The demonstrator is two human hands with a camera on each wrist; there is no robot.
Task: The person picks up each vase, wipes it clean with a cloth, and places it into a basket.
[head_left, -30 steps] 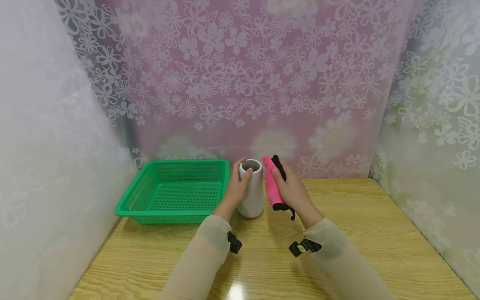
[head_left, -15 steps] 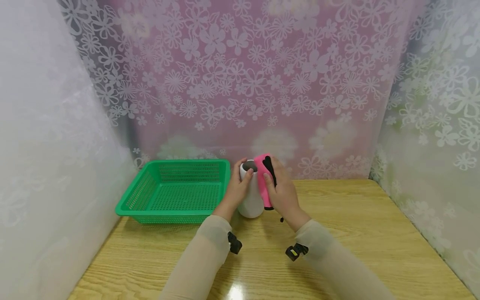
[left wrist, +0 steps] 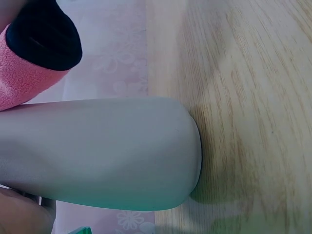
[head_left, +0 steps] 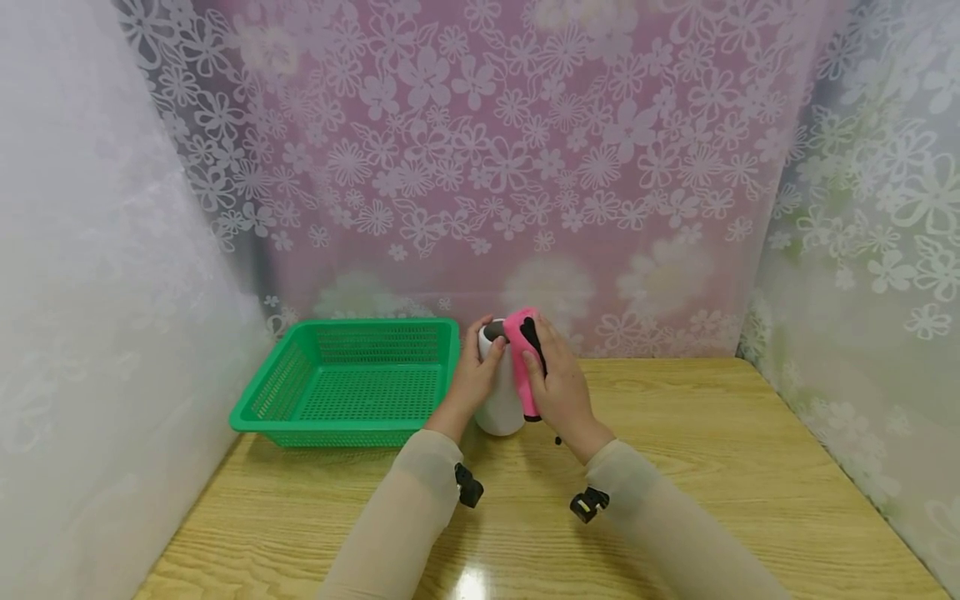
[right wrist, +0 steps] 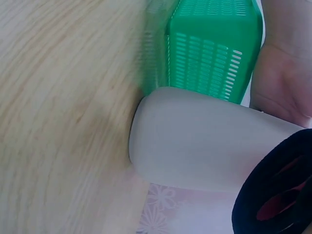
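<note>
A tall white vase (head_left: 500, 408) stands upright on the wooden table, its round mouth facing up. My left hand (head_left: 471, 375) grips it near the top, thumb at the rim. In my right hand (head_left: 562, 383) is a folded pink fleecy cloth (head_left: 522, 367) with black edging. The cloth lies against the vase's right side and overlaps the rim. In the left wrist view, the cloth's black edge (left wrist: 46, 36) sits beside the vase (left wrist: 107, 151). The right wrist view shows the folded black end (right wrist: 273, 190) over the vase's upper part. Fingers behind the cloth are partly hidden.
A green perforated plastic basket (head_left: 345, 437) stands left of the vase, close to my left forearm. The wooden table (head_left: 697, 467) extends to the right and front. A pink flowered curtain (head_left: 480, 167) hangs behind, with pale sheets on both sides.
My right hand has moved left with the cloth, from apart from the vase to against its side and rim. The left hand and vase have stayed in place.
</note>
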